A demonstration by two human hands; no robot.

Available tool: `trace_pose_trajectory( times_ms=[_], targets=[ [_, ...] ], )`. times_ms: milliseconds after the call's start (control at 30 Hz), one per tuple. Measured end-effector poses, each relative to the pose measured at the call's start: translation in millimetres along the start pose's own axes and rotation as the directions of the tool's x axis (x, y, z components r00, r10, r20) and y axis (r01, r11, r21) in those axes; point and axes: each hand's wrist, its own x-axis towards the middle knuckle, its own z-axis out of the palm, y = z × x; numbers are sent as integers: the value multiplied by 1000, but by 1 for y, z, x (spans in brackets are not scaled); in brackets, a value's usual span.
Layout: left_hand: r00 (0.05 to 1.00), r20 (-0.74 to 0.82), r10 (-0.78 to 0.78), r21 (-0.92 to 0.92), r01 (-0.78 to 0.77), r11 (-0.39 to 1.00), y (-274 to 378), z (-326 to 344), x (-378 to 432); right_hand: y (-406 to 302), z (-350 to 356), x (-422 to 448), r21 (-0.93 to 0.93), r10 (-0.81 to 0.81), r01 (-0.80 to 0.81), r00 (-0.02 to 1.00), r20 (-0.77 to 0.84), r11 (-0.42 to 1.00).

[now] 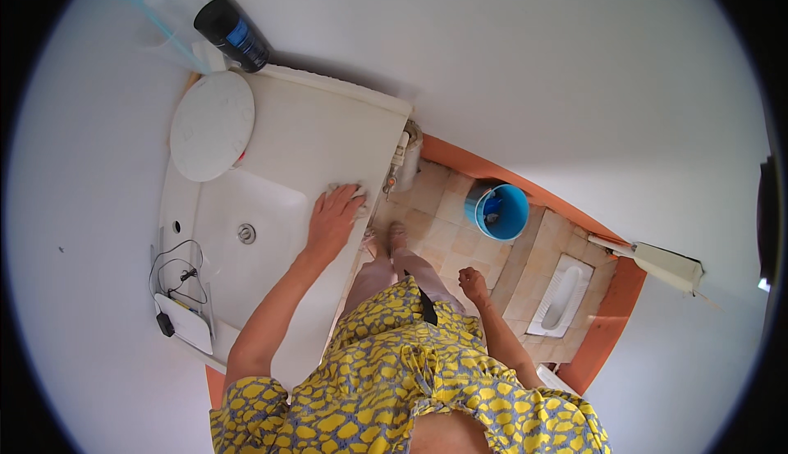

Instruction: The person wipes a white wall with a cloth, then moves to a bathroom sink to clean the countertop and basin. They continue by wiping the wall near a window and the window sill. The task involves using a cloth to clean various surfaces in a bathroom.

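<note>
My left hand (335,217) lies flat on a crumpled pale cloth (361,208), its fingers spread over it. Both rest on the white washbasin counter (332,127), close to the front edge, beside the sunken basin (265,208) with its round metal drain (246,233). My right hand (473,284) hangs by my side above the tiled floor, fingers curled in, with nothing visible in it. A white round flat disc (212,126) stands at the back of the counter, partly over the basin's rim.
A black bottle (231,34) stands in the counter's back corner. A thin black cable (188,274) and white flat object (184,325) lie left of the basin. A blue bucket (505,214) sits on the floor near a squat toilet (561,297). Pipes (407,158) run beside the counter.
</note>
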Motion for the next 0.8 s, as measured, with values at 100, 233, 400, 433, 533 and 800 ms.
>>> trace_pose_trajectory(
  times_ms=[100, 233, 400, 433, 533, 800],
  targets=[
    [986, -96, -136, 33, 139, 990, -42, -12, -10, 3, 1, 0, -51, -37, 36, 999, -21, 998],
    [912, -279, -301, 61, 330, 942, -43, -10, 39, 3, -2, 4, -121, -73, 73, 997, 9, 990],
    [985, -31, -167, 75, 169, 983, 14, 3, 2, -11, 0, 7, -124, -101, 104, 995, 26, 987],
    [989, 64, -136, 78, 131, 988, 19, -3, -13, -17, 0, 7, -98, -84, 86, 996, 16, 992],
    [989, 150, -21, 105, 5, 994, -4, -21, -53, -26, 2, 5, -57, -106, 105, 994, -25, 993],
    [945, -165, -281, 204, 311, 928, -16, -7, 17, -1, 15, 1, -138, -106, 101, 994, -30, 985]
  ],
)
